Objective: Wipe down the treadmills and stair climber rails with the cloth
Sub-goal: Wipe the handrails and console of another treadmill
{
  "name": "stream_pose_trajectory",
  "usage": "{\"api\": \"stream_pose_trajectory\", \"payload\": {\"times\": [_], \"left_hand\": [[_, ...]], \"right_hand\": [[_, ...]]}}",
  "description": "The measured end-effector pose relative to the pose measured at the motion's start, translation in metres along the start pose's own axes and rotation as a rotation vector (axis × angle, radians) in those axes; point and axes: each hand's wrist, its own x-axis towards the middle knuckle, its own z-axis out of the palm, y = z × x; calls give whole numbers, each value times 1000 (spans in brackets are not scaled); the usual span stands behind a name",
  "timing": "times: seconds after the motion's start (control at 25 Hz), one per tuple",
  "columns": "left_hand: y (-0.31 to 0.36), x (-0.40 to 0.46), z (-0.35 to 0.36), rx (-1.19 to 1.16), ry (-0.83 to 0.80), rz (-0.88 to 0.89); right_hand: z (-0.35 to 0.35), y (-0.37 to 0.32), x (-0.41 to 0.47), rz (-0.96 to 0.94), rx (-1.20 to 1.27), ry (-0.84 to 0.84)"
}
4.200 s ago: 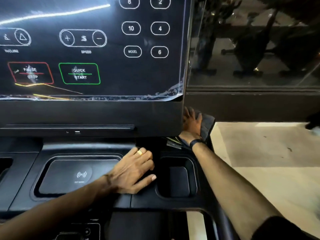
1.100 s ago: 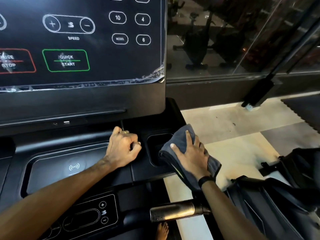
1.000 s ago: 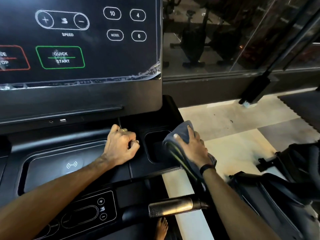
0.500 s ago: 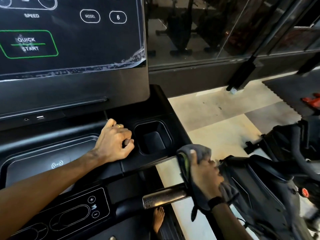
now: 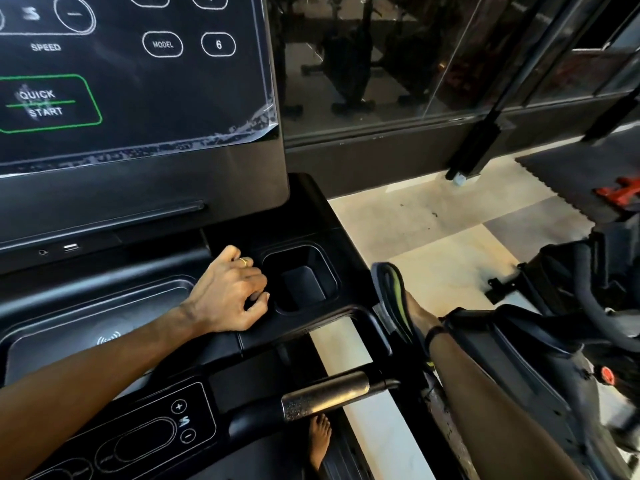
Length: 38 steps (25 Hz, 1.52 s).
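My right hand (image 5: 417, 315) grips a grey cloth (image 5: 388, 292) with a yellow-green edge. It holds the cloth against the outer right side of the black treadmill console (image 5: 311, 209), where the side rail begins. The cloth stands edge-on and hides most of the fingers. My left hand (image 5: 228, 292) rests on the console top beside the cup holder (image 5: 301, 282), with its fingers curled and nothing in them. A metal grip bar (image 5: 332, 396) sticks out below the console.
The touch screen (image 5: 138, 81) rises at the upper left. A black exercise bike (image 5: 536, 358) stands close on the right of my right arm. A bare foot (image 5: 320, 441) is on the treadmill deck. A glass wall runs behind, and a red object (image 5: 620, 192) lies on the floor mat.
My right hand has slid the cloth from the console corner by the cup holder down to the outer right side. The left hand stays curled in the same spot.
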Motion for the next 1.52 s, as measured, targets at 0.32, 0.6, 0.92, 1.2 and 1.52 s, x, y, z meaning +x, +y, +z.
{"api": "stream_pose_trajectory", "payload": {"times": [0.32,0.6,0.92,1.2,1.52], "left_hand": [[-3,-1,6,-38,25,-65],[-2,1,2,-41,-11,-88],[3,3,-7,1,-75,-76],[3,1,-10,-47,-47,-45],[10,-3,-29,-110,-60,34]], "right_hand": [[35,26,-86,24,-281,341],[29,-12,-50,-226,-231,251],[20,0,-45,-162,-34,184],[41,47,-104,-441,-474,341],[98,56,-163,-1071,-808,279]]}}
